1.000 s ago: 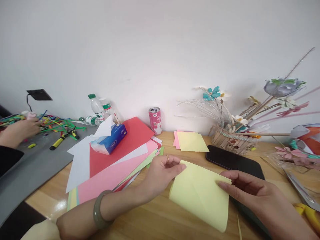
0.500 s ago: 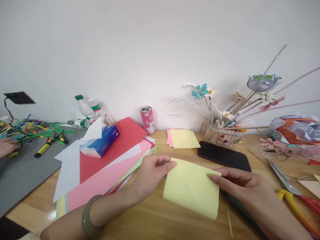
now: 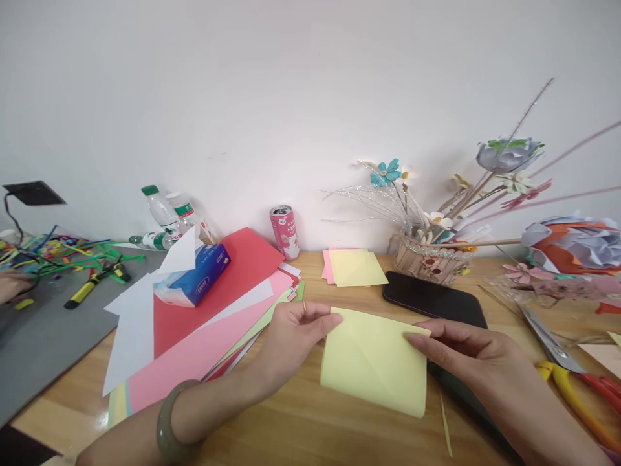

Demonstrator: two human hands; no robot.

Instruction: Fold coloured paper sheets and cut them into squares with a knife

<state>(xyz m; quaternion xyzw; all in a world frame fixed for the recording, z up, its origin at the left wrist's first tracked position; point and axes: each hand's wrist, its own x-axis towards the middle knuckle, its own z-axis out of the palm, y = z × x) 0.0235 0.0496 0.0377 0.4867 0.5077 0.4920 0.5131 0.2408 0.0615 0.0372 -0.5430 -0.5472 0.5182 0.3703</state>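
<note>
Hovering above the near part of the wooden table, a faintly creased yellow paper sheet is held by its two far corners: the left one is pinched between thumb and fingers of the left hand, the right one pinched likewise by the right hand. Beyond it, yellow and pink paper squares are stacked beside a black smartphone. Over on the left, red paper is topped by a blue tissue pack; scissors are seen at right.

I log remotely: one light-brown wooden table. On it: pink cylindrical metal can; square yellow-and-pink paper stack.
</note>
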